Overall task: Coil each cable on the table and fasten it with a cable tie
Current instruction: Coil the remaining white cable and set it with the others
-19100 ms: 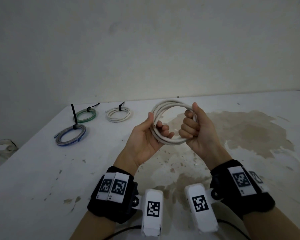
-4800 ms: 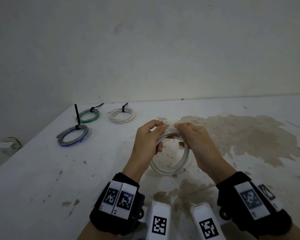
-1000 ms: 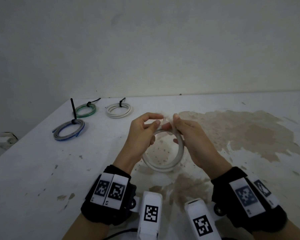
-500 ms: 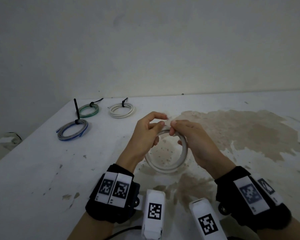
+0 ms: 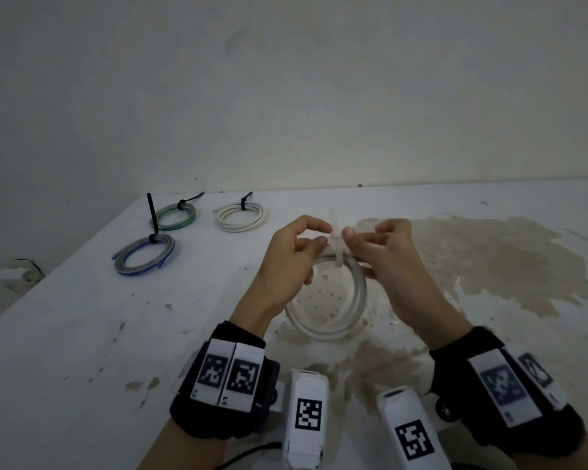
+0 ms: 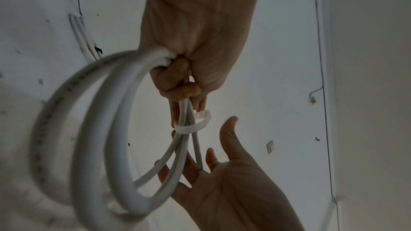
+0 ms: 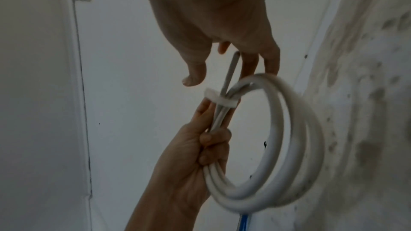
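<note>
A coil of white cable point(image 5: 326, 329) is held upright just above the table. My left hand point(image 5: 319, 237) grips its gathered strands at the top, fingers curled round them point(image 6: 184, 83). A white cable tie point(image 5: 338, 252) is looped around those strands point(image 6: 189, 128), and its tail sticks up between my hands. My right hand point(image 5: 364, 239) is right beside the tie. Its fingers are straight behind the strands, and its thumb stands apart from the tie point(image 7: 220, 100). One loose cable end points out toward the right palm.
Three tied coils lie at the back left of the white table: a green one point(image 5: 177, 215), a white one point(image 5: 240, 217) and a grey-blue one point(image 5: 145, 254). A large brown stain point(image 5: 489, 259) spreads to the right. The table's left edge slants nearby.
My right hand has let go of the top of the coil and opened beside it. The tie's tail now shows, standing up between my hands. The left hand keeps its grip.
</note>
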